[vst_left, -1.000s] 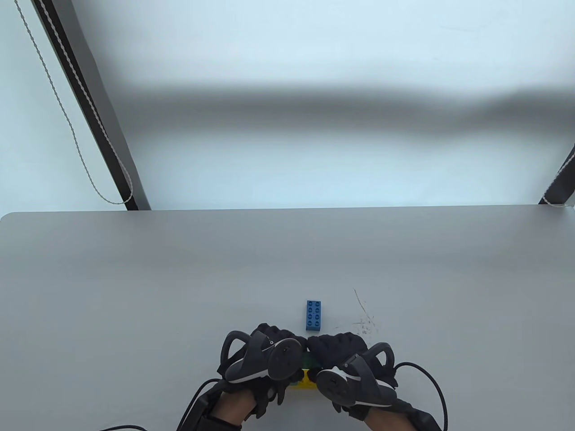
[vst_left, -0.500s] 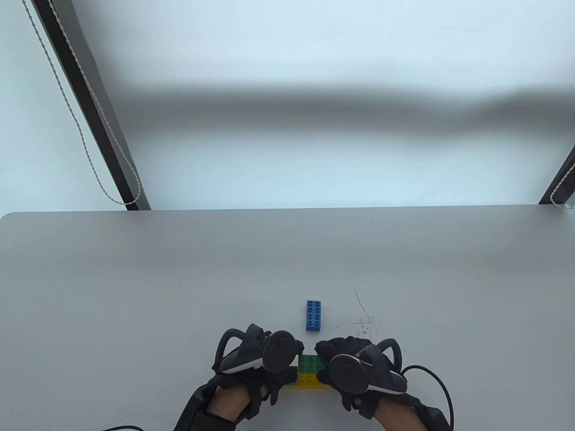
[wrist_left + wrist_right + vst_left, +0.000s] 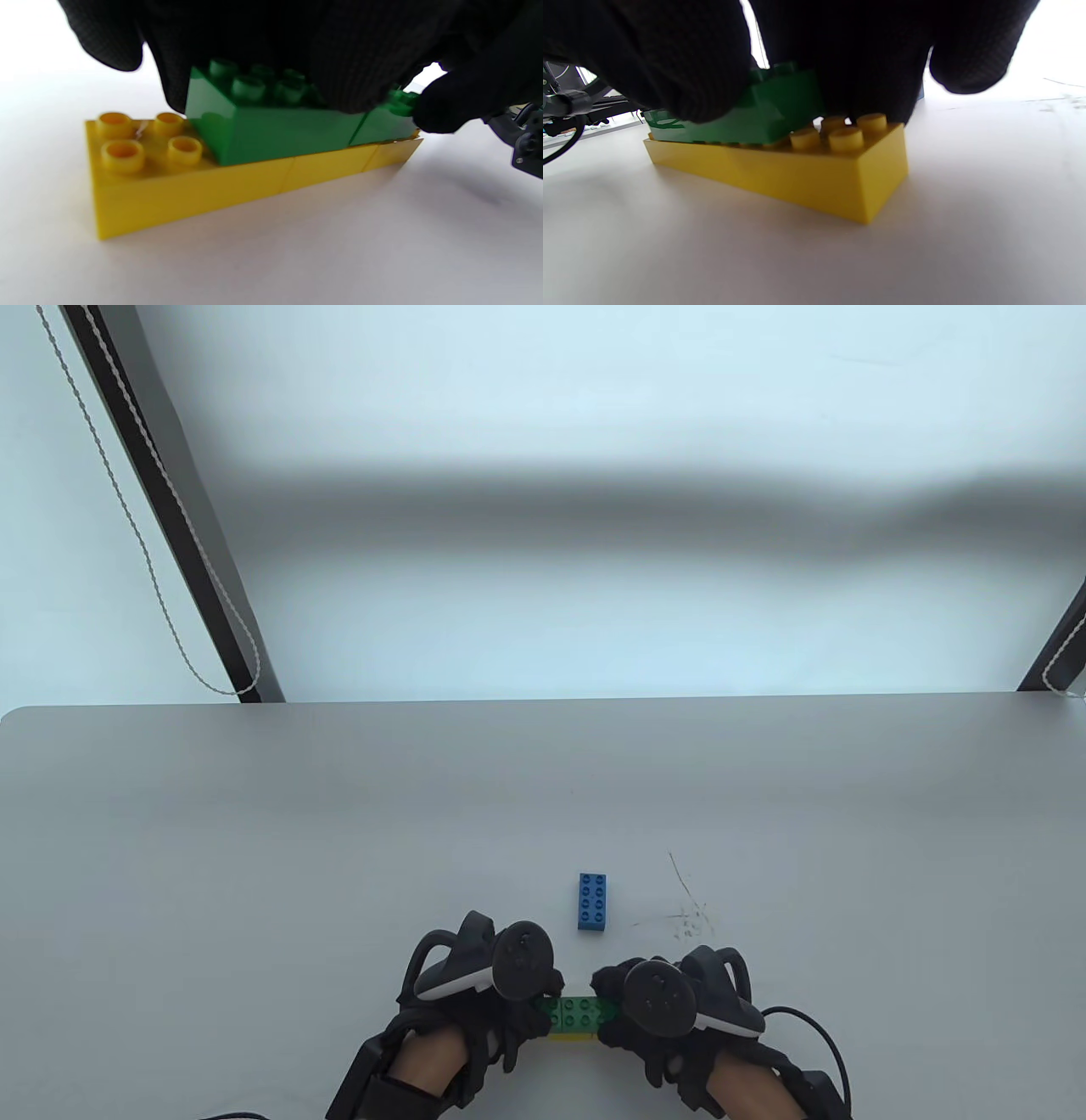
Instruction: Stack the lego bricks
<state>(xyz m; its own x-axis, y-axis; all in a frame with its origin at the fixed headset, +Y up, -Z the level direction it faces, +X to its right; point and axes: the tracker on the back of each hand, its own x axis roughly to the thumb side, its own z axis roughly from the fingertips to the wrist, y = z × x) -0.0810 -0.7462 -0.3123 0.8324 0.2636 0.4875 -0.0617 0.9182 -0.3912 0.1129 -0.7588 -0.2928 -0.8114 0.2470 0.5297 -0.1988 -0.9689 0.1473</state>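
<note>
A long yellow brick (image 3: 573, 1035) lies flat on the table near the front edge. A shorter green brick (image 3: 579, 1008) sits on top of it, and yellow studs show free at both ends (image 3: 144, 140) (image 3: 840, 133). My left hand (image 3: 543, 1003) grips the green brick's left end, its fingers (image 3: 348, 63) lying over the top studs. My right hand (image 3: 607, 1008) grips the right end, with one finger (image 3: 670, 63) on the green brick (image 3: 772, 110). A blue brick (image 3: 594, 902) lies alone just beyond the hands.
Thin scratch marks (image 3: 689, 903) mark the table to the right of the blue brick. The table's far edge (image 3: 543, 702) lies well beyond. Glove cables (image 3: 814, 1027) trail off at the bottom right.
The green brick has come down from the far side onto the top of the yellow brick and now covers most of it. Both hands drew toward the front edge and closer together.
</note>
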